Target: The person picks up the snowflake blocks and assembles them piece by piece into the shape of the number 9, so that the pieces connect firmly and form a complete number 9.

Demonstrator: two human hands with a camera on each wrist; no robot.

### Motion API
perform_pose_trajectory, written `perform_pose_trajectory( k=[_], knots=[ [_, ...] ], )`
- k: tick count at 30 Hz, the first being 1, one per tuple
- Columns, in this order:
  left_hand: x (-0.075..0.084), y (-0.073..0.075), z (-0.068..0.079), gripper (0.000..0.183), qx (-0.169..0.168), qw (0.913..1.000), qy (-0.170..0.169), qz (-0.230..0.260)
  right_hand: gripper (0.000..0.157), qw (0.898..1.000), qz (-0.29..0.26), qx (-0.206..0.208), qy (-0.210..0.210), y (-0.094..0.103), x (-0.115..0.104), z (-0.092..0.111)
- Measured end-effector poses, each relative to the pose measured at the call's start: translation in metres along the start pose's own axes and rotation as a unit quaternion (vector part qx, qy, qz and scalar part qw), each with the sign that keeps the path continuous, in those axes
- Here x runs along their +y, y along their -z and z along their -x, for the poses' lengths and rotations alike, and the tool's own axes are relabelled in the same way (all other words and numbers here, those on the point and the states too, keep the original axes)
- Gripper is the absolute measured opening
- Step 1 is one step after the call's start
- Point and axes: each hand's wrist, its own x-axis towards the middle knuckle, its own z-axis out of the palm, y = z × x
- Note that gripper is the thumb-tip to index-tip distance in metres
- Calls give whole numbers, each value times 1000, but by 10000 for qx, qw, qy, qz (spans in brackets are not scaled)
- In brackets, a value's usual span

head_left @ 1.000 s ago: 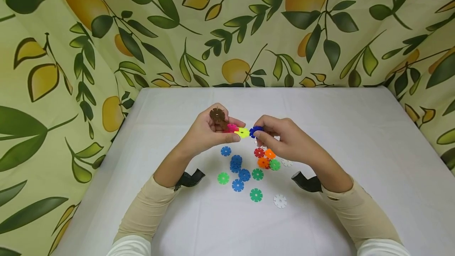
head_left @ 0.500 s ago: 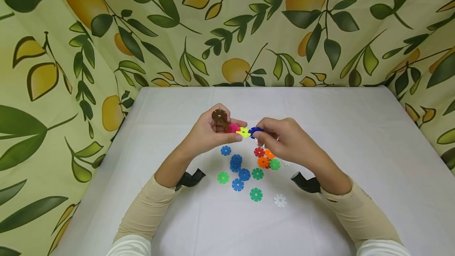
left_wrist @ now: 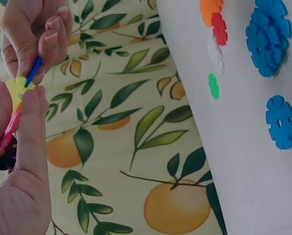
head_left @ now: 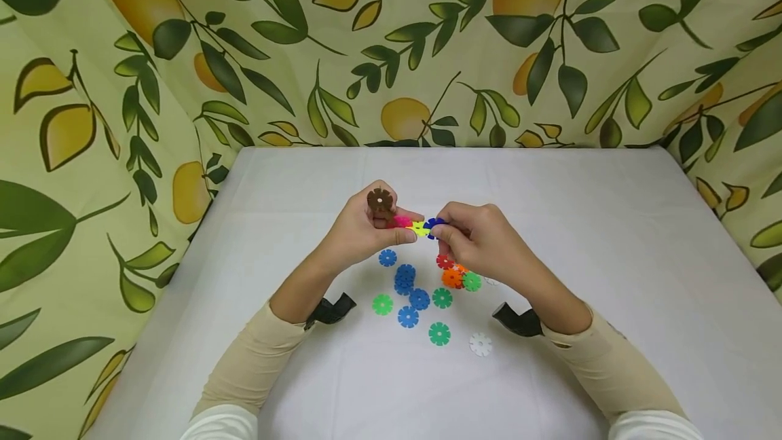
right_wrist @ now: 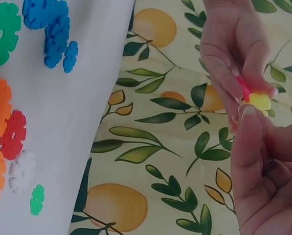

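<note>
Several notched plastic discs form a short chain in my left hand [head_left: 366, 229]: a brown disc [head_left: 380, 200], a pink disc [head_left: 402, 222] and a yellow disc [head_left: 419, 228]. Thumb and fingers of that hand pinch the chain around its yellow and pink part. From the right, my right hand [head_left: 482, 236] pinches a dark blue disc [head_left: 434, 226] between thumb and forefinger. Seen from the left wrist, the blue disc [left_wrist: 34, 72] stands edge-on at the rim of the yellow disc [left_wrist: 14, 93]. My right fingertips hide the blue disc in the right wrist view.
Below the hands, loose discs lie on the white table [head_left: 293, 372]: overlapping blue discs [head_left: 405, 277], green discs [head_left: 439, 334], orange discs [head_left: 452, 278], a red disc [head_left: 444, 261] and a white disc [head_left: 480, 344]. A leaf-patterned curtain [head_left: 244, 53] surrounds the table's back and sides.
My right hand has moved slightly left, bringing the dark blue disc across the small gap to the yellow disc's edge. The left hand has shifted a little right with the chain.
</note>
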Motion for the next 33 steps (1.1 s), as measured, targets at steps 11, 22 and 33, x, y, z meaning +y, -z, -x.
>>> perform_pose_trajectory(
  k=[11,22,33],
  knots=[
    [3,9,0,46,-280,9996,-2,-9,5,9980,-426,-470,-89,-1,5,-3],
    [8,16,0,59,-512,9985,126,-160,21,9644,1165,-2271,-697,19,23,-9],
    [5,10,-1,60,-661,9972,185,-302,66,8658,3166,-3171,-2225,-12,53,-9]
  ],
)
